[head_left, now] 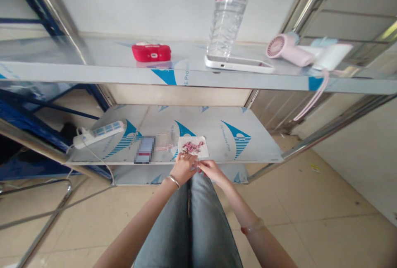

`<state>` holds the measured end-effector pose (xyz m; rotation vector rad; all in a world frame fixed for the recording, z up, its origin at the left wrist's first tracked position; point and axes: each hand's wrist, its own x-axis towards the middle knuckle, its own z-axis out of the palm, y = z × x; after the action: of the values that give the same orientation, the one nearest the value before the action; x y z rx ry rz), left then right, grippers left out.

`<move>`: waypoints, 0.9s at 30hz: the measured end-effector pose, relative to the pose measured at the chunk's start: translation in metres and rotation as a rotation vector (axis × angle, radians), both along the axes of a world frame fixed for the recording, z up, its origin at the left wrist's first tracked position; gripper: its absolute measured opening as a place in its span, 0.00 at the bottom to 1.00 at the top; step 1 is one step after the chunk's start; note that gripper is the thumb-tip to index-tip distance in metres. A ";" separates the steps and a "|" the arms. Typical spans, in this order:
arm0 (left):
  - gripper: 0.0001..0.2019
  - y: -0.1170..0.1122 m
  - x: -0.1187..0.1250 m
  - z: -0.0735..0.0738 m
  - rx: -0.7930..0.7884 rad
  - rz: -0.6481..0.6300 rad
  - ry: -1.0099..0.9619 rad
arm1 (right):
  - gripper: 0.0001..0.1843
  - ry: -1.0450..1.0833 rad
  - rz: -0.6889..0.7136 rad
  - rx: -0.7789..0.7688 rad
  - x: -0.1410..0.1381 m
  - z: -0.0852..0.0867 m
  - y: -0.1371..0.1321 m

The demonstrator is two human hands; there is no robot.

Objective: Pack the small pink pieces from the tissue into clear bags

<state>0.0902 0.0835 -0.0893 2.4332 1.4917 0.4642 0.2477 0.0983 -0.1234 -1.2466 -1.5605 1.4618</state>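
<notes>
My left hand (182, 168) and my right hand (210, 169) meet fingertip to fingertip above my knees, at the front edge of the lower steel shelf (248, 152). Both pinch something tiny between them that I cannot make out. Just beyond the fingers lies a white paper (203, 149) with a pile of small pink-red beads (191, 147) on it. A clear plastic bag (163, 142) lies left of the paper. A bangle is on my left wrist and a bracelet on my right.
A white power strip (98, 132) lies at the shelf's left. The upper shelf (93, 71) holds a red case (151, 52), a water bottle (228, 15) standing on a white phone (238, 64), and a pink handheld fan (288, 49). Tiled floor lies all around.
</notes>
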 end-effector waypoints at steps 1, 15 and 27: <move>0.16 0.001 0.000 -0.004 -0.019 -0.010 -0.005 | 0.21 -0.006 0.009 0.007 0.000 -0.003 0.001; 0.27 0.013 -0.005 -0.044 -0.170 -0.069 -0.304 | 0.16 -0.117 0.201 0.142 0.012 -0.007 0.019; 0.30 0.011 -0.006 -0.032 -0.294 -0.054 -0.669 | 0.17 -0.177 0.362 0.175 0.027 0.008 0.031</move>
<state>0.0844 0.0946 -0.1214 1.8222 1.1039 0.8687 0.2744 0.1297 -0.1153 -1.0528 -2.0705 1.4193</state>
